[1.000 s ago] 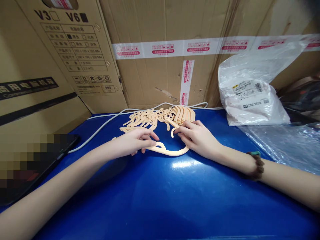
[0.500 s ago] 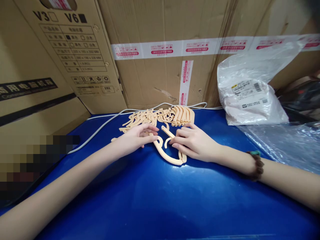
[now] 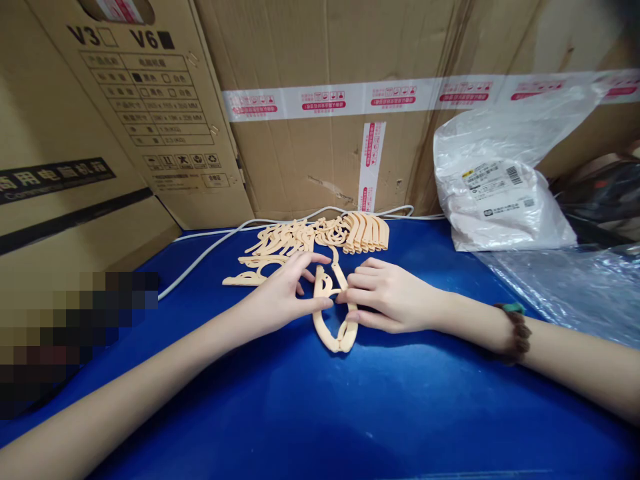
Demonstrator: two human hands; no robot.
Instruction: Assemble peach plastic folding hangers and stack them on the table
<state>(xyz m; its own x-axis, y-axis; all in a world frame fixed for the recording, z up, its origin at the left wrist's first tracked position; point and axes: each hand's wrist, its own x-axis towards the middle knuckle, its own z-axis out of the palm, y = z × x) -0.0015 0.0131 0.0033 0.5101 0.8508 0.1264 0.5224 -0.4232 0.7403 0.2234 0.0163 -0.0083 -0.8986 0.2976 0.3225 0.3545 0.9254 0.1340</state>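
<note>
A cream plastic folding hanger [image 3: 334, 313] lies on the blue table [image 3: 320, 407], its two arms folded together into a narrow loop. My left hand [image 3: 285, 297] pinches its left arm with thumb and fingers. My right hand [image 3: 387, 297] presses its right arm from the other side, fingers curled against it. Behind both hands lies a heap of several more cream hangers [image 3: 310, 237], some stacked upright in a row at the right end.
Cardboard boxes [image 3: 320, 113] wall off the back and left. A white cable [image 3: 200, 257] runs along the table's far edge. A white plastic bag [image 3: 495, 193] and clear plastic sheeting [image 3: 570, 287] lie at the right. A dark flat thing [image 3: 75, 333] lies at the left.
The hanger's two arms have been swung together, from a wide curve into a folded narrow loop. Both hands have closed in toward each other and come slightly nearer me.
</note>
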